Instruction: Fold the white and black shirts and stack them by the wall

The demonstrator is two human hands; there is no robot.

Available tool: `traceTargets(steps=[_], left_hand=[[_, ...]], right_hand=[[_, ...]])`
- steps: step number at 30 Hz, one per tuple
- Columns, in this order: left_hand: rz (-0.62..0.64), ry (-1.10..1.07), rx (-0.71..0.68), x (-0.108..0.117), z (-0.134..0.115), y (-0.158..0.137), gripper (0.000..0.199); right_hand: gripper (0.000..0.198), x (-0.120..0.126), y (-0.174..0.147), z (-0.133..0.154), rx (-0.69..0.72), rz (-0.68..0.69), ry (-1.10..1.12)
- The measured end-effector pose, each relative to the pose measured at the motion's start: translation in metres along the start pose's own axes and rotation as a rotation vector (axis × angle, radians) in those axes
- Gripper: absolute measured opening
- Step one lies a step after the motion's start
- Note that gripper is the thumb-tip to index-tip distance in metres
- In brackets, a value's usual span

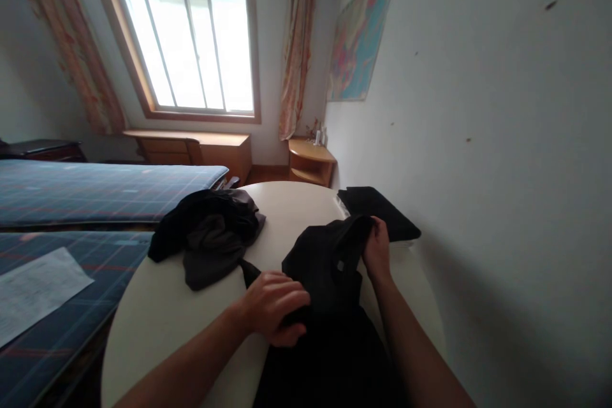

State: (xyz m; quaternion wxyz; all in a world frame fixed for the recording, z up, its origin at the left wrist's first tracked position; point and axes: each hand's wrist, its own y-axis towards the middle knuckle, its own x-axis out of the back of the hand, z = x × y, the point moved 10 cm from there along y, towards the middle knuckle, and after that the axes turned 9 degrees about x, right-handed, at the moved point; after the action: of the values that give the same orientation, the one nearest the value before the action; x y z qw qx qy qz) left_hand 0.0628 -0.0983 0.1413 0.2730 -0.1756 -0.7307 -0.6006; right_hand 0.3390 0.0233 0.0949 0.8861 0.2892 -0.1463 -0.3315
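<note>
A black shirt lies on the round cream table, its lower part spreading toward me. A small pale label shows inside what looks like its neck opening. My right hand is closed on the upper right edge of the shirt, lifting it a little. My left hand has its fingers curled round cloth at the shirt's left side. Just beyond my right hand sits a folded black garment stack with a pale layer beneath. A crumpled heap of black and dark grey clothes is at the table's far left.
Along the right runs a white wall with a map. Beds with blue plaid mattresses stand to the left, with a paper sheet on the nearer one. A wooden desk and a corner shelf are beyond.
</note>
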Motion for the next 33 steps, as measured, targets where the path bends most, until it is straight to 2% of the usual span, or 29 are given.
traceTargets(steps=[2, 3, 5, 7, 10, 13, 15, 17, 20, 21, 22, 23, 25, 27, 29, 31, 33], left_hand=[[0.109, -0.12, 0.06, -0.017, -0.001, 0.003, 0.042], [0.13, -0.153, 0.131, -0.022, 0.006, 0.004, 0.041], [0.119, -0.122, 0.34, -0.027, 0.032, 0.001, 0.034], [0.114, -0.032, 0.564, -0.03, 0.063, -0.01, 0.041], [0.241, -0.058, 0.759, -0.043, 0.086, -0.025, 0.053], [0.398, -0.243, 0.795, -0.055, 0.082, -0.028, 0.039], [0.447, -0.418, 0.809, -0.056, 0.078, -0.027, 0.036], [0.381, -0.535, 0.869, -0.049, 0.086, -0.027, 0.04], [0.02, -0.391, 0.926, -0.011, 0.119, -0.031, 0.034], [-0.073, -0.307, 0.896, 0.001, 0.125, -0.032, 0.04], [-0.107, -0.244, 0.853, 0.007, 0.128, -0.033, 0.051], [-0.08, -0.212, 0.813, 0.006, 0.129, -0.033, 0.062], [0.078, -0.228, 0.785, -0.011, 0.129, -0.037, 0.071], [0.24, -0.247, 0.822, -0.031, 0.129, -0.044, 0.062], [0.338, -0.183, 0.868, -0.041, 0.13, -0.05, 0.044], [0.382, -0.03, 0.904, -0.041, 0.135, -0.054, 0.027], [0.377, 0.141, 0.967, -0.031, 0.146, -0.058, 0.018]], right_hand=[[0.053, -0.004, -0.002, -0.008, -0.066, 0.016, 0.045], [0.053, -0.008, -0.004, -0.011, -0.107, 0.039, 0.059], [0.054, -0.018, -0.008, -0.015, -0.164, 0.1, 0.092], [0.057, -0.033, -0.015, -0.012, -0.173, 0.199, 0.152], [0.066, -0.064, -0.034, -0.002, -0.143, 0.465, 0.223], [0.087, -0.091, -0.063, 0.009, -0.114, 0.769, 0.235], [0.091, -0.102, -0.081, 0.018, -0.1, 0.925, 0.263], [0.088, -0.11, -0.097, 0.031, -0.097, 1.056, 0.32], [0.082, -0.118, -0.116, 0.052, -0.125, 1.211, 0.439], [0.079, -0.119, -0.121, 0.058, -0.143, 1.241, 0.473], [0.074, -0.12, -0.123, 0.062, -0.159, 1.254, 0.5], [0.069, -0.12, -0.125, 0.065, -0.173, 1.259, 0.515], [0.057, -0.121, -0.126, 0.066, -0.201, 1.248, 0.513], [0.049, -0.121, -0.125, 0.062, -0.239, 1.226, 0.497], [0.05, -0.12, -0.122, 0.055, -0.282, 1.202, 0.483], [0.058, -0.117, -0.119, 0.051, -0.309, 1.194, 0.482], [0.064, -0.112, -0.116, 0.05, -0.3, 1.218, 0.464]])
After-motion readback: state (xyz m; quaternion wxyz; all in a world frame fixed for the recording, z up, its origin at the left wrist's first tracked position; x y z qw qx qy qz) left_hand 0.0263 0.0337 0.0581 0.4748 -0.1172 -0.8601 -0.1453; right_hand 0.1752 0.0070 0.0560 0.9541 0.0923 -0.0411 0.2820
